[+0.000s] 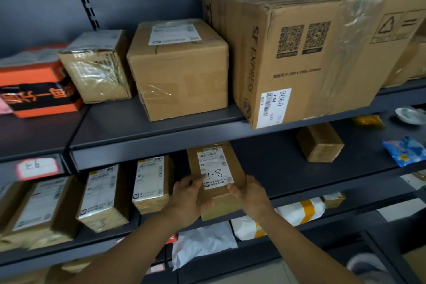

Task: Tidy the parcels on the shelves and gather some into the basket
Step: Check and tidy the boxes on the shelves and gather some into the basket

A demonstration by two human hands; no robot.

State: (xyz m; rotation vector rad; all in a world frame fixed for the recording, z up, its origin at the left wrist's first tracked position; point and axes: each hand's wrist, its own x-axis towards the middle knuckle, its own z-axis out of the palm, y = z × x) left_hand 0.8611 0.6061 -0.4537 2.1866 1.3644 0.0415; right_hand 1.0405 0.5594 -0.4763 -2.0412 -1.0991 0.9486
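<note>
Holding the small brown parcel [216, 168] marked 1-8 with both hands, right at the front edge of the middle shelf [276, 168]. Left hand [186, 200] is gripping its left side, fingers loosely spread over the top by the label. Right hand [251, 193] is clamping the right side, thumb on top. Another labelled parcel [151, 182] is sitting just left of it, with a big SF Express box [299, 57] on the shelf above.

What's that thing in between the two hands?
A brown parcel marked 1-8, held between the left hand and right hand; the head view shows it.
</note>
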